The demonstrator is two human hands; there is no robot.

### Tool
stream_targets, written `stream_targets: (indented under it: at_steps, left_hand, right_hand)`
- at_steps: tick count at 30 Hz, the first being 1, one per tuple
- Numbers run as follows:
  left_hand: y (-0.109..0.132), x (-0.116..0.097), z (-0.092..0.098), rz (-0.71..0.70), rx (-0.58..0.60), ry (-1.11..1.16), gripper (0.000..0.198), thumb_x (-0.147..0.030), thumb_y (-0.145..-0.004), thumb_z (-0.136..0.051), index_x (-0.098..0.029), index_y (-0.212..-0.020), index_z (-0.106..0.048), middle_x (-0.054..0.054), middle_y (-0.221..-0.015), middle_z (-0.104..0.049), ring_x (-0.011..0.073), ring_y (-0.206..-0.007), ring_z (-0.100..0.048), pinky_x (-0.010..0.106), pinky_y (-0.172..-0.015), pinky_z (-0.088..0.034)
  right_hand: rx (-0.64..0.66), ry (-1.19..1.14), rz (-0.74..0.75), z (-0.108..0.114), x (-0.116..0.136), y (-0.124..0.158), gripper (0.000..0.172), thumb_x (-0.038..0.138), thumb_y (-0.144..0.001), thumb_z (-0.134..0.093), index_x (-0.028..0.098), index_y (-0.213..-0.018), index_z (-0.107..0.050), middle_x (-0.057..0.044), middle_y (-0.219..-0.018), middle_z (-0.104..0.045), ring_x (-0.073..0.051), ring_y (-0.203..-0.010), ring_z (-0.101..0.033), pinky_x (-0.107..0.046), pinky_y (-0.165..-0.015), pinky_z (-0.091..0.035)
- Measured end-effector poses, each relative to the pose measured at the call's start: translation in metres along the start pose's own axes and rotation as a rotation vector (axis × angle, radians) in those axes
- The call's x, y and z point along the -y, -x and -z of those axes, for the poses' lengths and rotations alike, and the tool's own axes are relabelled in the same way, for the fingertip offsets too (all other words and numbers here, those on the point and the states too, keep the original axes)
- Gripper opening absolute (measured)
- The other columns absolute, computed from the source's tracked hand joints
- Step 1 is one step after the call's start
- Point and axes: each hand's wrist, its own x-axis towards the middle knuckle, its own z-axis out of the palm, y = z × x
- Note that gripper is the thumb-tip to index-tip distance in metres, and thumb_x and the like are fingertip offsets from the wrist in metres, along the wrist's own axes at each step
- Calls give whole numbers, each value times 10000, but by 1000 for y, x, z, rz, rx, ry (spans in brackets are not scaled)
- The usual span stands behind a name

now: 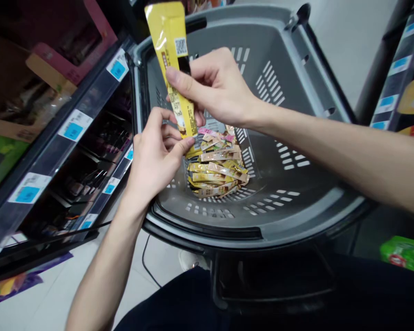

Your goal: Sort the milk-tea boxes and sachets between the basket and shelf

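Observation:
A long yellow snack packet [170, 39] with a printed square code is held up over a grey shopping basket [269, 41]. My right hand [217, 85] grips its middle, thumb across the front. Around the lower end close the fingers of my left hand [162, 151], the thumb pressing on its edge. Deep in the basket lies a pile of slim snack packets [217, 172], mostly yellow and tan with a few pink and green ones. Part of the pile is hidden behind the held packet and my left hand.
On the left runs a store shelf with price tags [74, 126] and dark boxes of goods. Another tagged shelf [389, 87] stands at the right. A green package [405, 253] is at lower right. The basket's black handle [272, 294] hangs near my legs.

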Motion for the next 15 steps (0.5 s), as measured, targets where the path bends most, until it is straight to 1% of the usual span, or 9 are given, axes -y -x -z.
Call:
stream_targets:
  at_steps: [3,5,7,9,12,14,15]
  left_hand:
    - [-1,0,-1,-16,7,11,338,-153,-808,-758,-220,-1047,-529,-54,-775,-694,93,-634,-676,195,-604,-564]
    - [-1,1,-1,-29,10,16,337,-133,-805,-758,-216,-1035,-526,-55,-773,-694,88,-635,-675,184,-598,-558]
    - [-1,1,0,-36,19,15,338,-135,-810,-756,-217,-1041,-525,-50,-780,-694,93,-641,-678,189,-597,-558]
    - [-1,2,0,-37,29,9,334,-153,-821,-752,-219,-1057,-525,-41,-795,-696,103,-654,-684,202,-604,-561]
    - [0,3,0,-41,39,6,326,-180,-842,-742,-215,-1074,-516,-28,-816,-696,111,-672,-689,214,-615,-563]
    - [0,3,0,-51,41,11,323,-197,-860,-728,-213,-1085,-497,-23,-834,-691,110,-682,-686,215,-613,-557]
    - [0,3,0,-61,38,11,327,-209,-865,-726,-214,-1086,-486,-21,-846,-685,110,-691,-683,216,-613,-554]
  right_hand:
    - [-15,1,81,0,-1,-1,550,326,-1032,-488,219,-495,-538,-9,-506,-593,-110,-417,-566,-227,-379,-390]
    - [-31,-7,95,-1,-2,-2,567,312,-1043,-436,221,-490,-529,-17,-513,-599,-116,-410,-564,-234,-368,-389]
    - [-59,-2,92,-2,-2,-2,559,324,-1043,-434,223,-500,-524,-19,-547,-618,-113,-416,-564,-236,-367,-395]
    - [-91,10,59,-3,-2,-2,491,338,-1034,-464,229,-566,-566,-10,-594,-638,-106,-440,-575,-226,-375,-403]
    - [-136,0,-27,-3,-2,-2,248,355,-1009,-538,268,-808,-655,20,-706,-683,-99,-511,-617,-195,-403,-428]
    - [-164,-36,-45,-3,-3,-2,121,368,-998,-564,298,-950,-651,35,-771,-703,-100,-556,-646,-185,-422,-446]
    - [-171,-58,-42,-3,-4,-2,98,372,-995,-567,305,-992,-639,39,-795,-709,-102,-568,-656,-185,-428,-454]
